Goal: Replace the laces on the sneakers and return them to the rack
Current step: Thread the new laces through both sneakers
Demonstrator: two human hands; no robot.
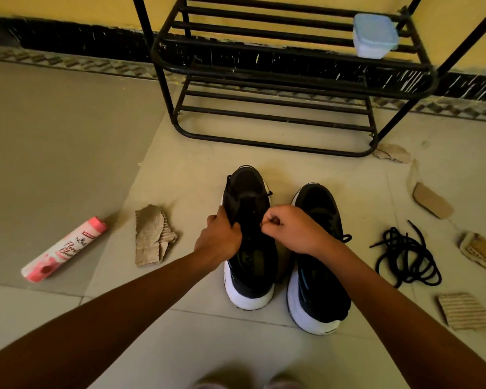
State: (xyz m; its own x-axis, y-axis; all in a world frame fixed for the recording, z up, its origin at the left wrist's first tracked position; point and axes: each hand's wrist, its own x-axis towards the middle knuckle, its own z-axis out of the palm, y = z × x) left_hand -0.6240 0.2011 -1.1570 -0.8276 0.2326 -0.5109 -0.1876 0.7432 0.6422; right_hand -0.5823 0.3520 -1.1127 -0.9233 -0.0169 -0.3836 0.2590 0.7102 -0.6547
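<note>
Two black sneakers with white soles stand side by side on the floor, toes toward the rack. My left hand [220,238] grips the left side of the left sneaker [249,282] at its lace area. My right hand [288,228] is curled above the same shoe's tongue and pinches a thin black lace end. The right sneaker [319,293] stands untouched, with a lace loop at its right side. A loose bundle of black laces [407,256] lies on the floor to the right. The black metal shoe rack [275,108] stands behind the shoes.
A pink spray can [65,249] lies on the floor at the left. Torn cardboard pieces [152,235] lie around, several at the right [432,204]. A pale blue lidded plastic box [375,35] sits on the rack's upper shelf. The wall runs behind the rack.
</note>
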